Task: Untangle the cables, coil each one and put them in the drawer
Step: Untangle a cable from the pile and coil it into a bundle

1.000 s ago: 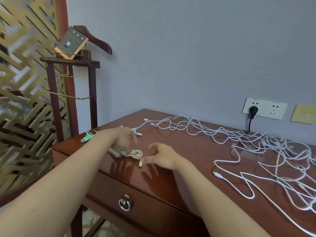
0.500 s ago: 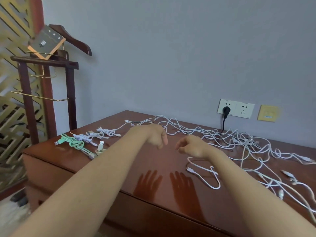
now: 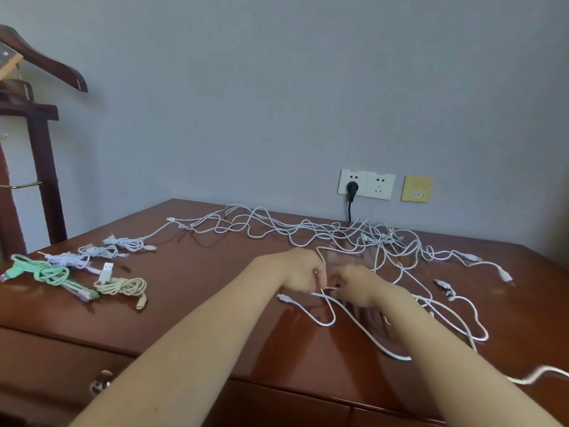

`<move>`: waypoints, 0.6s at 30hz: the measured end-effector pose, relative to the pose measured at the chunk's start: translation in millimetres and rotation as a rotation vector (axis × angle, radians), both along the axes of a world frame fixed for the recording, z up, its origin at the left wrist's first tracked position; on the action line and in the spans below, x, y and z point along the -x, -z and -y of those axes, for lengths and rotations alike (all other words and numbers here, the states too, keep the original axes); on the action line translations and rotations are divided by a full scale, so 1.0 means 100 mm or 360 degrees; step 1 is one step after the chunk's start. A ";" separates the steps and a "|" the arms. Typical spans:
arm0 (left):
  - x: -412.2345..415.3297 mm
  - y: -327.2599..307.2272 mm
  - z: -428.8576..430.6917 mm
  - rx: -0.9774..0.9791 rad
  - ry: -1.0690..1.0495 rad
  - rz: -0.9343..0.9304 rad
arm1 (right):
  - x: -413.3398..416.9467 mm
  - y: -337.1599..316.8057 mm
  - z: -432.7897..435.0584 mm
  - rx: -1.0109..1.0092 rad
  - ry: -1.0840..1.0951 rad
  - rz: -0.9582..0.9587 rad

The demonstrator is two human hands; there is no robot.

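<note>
At the far left a dark wooden valet stand (image 3: 40, 149) stands by the wall, apart from the work. On the left part of the glossy reddish-brown wooden surface (image 3: 200, 288) lie the finished bundles: a mint-green coiled cable (image 3: 50, 274), a cream coiled cable (image 3: 121, 286) just beside it, and small white coiled cables (image 3: 95, 251) behind them. I judge they were set aside there to keep them out of the loose mess. Below the front edge the drawer (image 3: 46, 365) shows a metal ring pull (image 3: 100, 385) and looks closed, so no coil is stowed yet.

Near the middle, the left hand (image 3: 303, 269) is clenched on a thin white cable (image 3: 326, 315), pinching it close to its free plug end (image 3: 283, 298), which rests on the surface. The right hand (image 3: 357, 285), almost touching the left, has curled fingers and appears to pinch the same strand a little further along. Blur leaves the exact grip uncertain. Holding the end between two close hands probably sets up the first loop of a coil.

Behind and to the right sprawls the tangle of long white cables (image 3: 308, 229). It reaches the back wall, where a black plug (image 3: 352, 188) sits in a white wall socket (image 3: 381, 186).
</note>
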State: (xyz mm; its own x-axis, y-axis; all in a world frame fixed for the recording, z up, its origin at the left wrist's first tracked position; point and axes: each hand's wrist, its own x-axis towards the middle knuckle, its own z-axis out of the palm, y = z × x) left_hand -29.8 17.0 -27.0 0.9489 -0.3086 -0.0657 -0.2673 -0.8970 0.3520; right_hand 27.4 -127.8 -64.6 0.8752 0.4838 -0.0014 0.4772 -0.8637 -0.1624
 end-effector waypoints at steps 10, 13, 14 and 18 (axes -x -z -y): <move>-0.25 0.19 0.12 0.0074 -0.0060 -0.0068 | -0.06 0.11 0.19 0.0400 0.0281 0.0476; -0.34 0.20 0.15 0.0053 -0.0049 -0.0114 | -0.11 0.13 0.26 0.0300 0.0398 0.0560; -0.37 0.20 0.16 0.0053 -0.0046 -0.0137 | -0.13 0.13 0.29 0.0249 0.0434 0.0560; -0.49 0.23 0.23 0.0141 -0.0042 -0.0196 | -0.26 0.13 0.37 -0.0068 0.0581 0.0538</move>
